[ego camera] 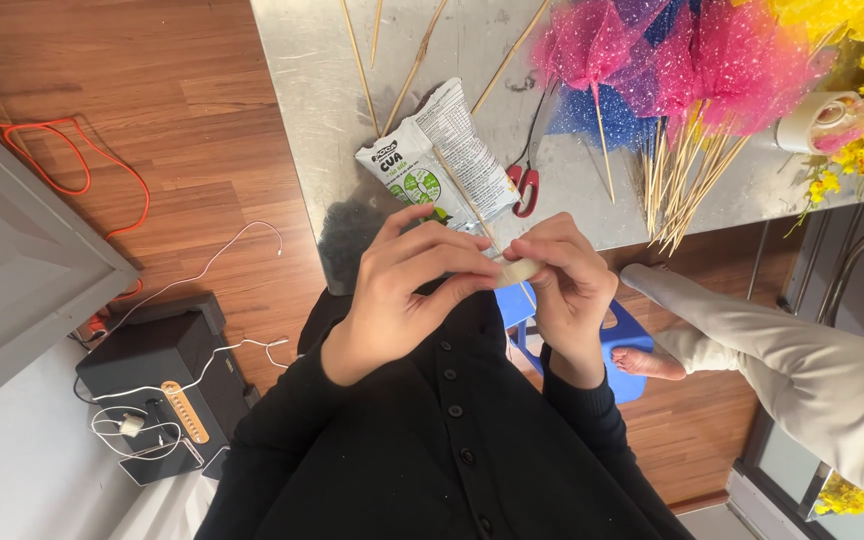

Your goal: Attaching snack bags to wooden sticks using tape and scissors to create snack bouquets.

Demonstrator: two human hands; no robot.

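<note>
Nearest the lens: black buttoned garment on the wearer's torso, filling 6 o'clock. Above it, both hands meet at frame centre. Left hand is curled, fingertips pinching toward 3 o'clock; right hand is curled back toward 9 o'clock. Between them sits a small pale tape-like piece, pinched from both sides, with a thin wooden skewer running through the pinch. Skewer's long axis goes from about 11 o'clock down to 5 o'clock; upper end lies over the snack packet, lower end pokes out just below the right fingers. Both hands are equally close to it, both clenched on the piece, thumbs partly hidden. Behind, steel table spans 12 o'clock. On it, largest first: bunch of pink, blue and yellow net flowers on sticks at 1 o'clock, stems fanning to the table edge; white-and-green snack packet at 12, whether open or what's in it I can't tell; red-handled scissors just beside it; tape roll at 2 o'clock; loose skewers at 11. Another person's pale-trousered leg and bare foot rest on a blue stool at 4 o'clock. Black box with white cables on the floor at 8 o'clock.
</note>
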